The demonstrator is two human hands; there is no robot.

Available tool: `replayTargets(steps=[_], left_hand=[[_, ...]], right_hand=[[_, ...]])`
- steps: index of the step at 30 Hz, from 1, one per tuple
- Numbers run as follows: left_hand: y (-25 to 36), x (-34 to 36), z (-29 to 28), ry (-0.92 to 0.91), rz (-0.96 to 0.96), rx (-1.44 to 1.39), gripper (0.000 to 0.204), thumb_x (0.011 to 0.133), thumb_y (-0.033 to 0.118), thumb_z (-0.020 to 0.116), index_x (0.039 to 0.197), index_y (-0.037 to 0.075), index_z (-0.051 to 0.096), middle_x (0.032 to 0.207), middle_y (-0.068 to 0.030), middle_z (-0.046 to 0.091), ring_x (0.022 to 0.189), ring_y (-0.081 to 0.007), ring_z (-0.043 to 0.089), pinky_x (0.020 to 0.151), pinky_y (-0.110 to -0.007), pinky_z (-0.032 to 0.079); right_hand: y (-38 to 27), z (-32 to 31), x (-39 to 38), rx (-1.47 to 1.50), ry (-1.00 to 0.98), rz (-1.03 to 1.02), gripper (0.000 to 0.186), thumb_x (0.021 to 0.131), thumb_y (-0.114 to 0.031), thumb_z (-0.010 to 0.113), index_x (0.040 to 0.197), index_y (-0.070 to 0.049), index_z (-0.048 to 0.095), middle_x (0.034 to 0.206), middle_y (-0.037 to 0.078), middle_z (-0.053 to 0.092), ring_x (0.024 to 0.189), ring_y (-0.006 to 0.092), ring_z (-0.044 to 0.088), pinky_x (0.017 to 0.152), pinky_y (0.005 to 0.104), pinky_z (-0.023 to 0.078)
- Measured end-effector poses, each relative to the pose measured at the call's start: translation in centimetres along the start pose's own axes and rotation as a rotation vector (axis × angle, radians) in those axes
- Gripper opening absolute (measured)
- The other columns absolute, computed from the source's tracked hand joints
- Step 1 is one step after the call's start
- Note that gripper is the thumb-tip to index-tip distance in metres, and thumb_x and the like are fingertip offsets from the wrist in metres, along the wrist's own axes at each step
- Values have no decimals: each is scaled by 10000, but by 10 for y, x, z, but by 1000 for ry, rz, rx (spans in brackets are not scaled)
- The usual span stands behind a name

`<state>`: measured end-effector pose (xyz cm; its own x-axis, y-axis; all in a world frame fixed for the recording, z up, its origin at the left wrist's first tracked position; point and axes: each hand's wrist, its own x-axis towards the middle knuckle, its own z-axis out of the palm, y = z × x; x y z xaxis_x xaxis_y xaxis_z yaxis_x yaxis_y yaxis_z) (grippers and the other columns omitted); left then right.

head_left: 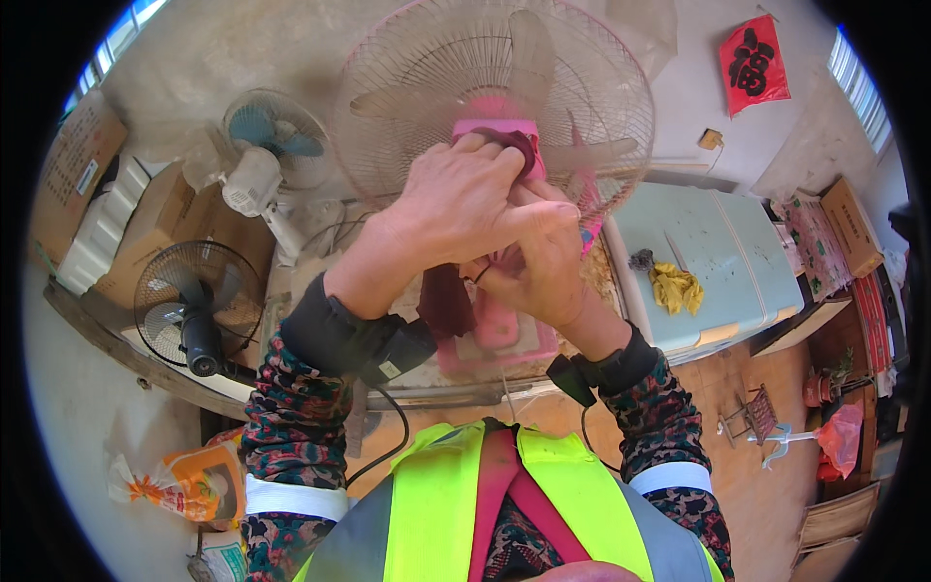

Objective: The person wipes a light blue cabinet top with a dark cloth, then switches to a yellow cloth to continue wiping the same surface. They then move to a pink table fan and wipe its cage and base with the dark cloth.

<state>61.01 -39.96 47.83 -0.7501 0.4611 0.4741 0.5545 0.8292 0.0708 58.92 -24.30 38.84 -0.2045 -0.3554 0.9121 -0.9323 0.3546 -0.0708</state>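
In front of me stands a large pink electric fan point(497, 328) with a round wire cage and pale blades, its back toward me. My left hand point(451, 189) is closed on a dark maroon cloth point(446, 303) and presses it against the pink motor housing behind the cage. Part of the cloth bunches above its fingers, and a dark red end hangs below the wrist. Lower and to the right, my right hand point(543, 257) is closed around the fan's neck. The hands overlap there, hiding much of the neck and some of the fingertips.
A white fan point(254, 182) and a black fan point(201, 335) stand at the left beside cardboard boxes point(145, 262). To the right, a yellow cloth point(676, 288) and a grey scrap lie on a pale blue chest-like surface point(737, 252). A small stool point(761, 412) is on the floor.
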Motion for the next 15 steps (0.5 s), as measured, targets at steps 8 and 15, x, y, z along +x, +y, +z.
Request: replayTargets(steps=[8,15], left_hand=[[6,-18,3,12,-129,-54,581,931,578,516,998,2,551,1041,-188,618,1062,-378,567,854,-472,481],[-30,-48,38,107,-303,-473,560,974,542,457,1148,21,571,1154,-208,587,1119,-395,527,952,-457,434]], right_hand=[[2,-8,-3,-15,19,-87,684,558,-315,878,1136,-65,611,1173,134,620,1106,376,566,926,499,442],[-11,-6,4,-78,28,-22,623,554,-322,875,1073,-81,628,1120,115,636,1094,360,575,934,478,434]])
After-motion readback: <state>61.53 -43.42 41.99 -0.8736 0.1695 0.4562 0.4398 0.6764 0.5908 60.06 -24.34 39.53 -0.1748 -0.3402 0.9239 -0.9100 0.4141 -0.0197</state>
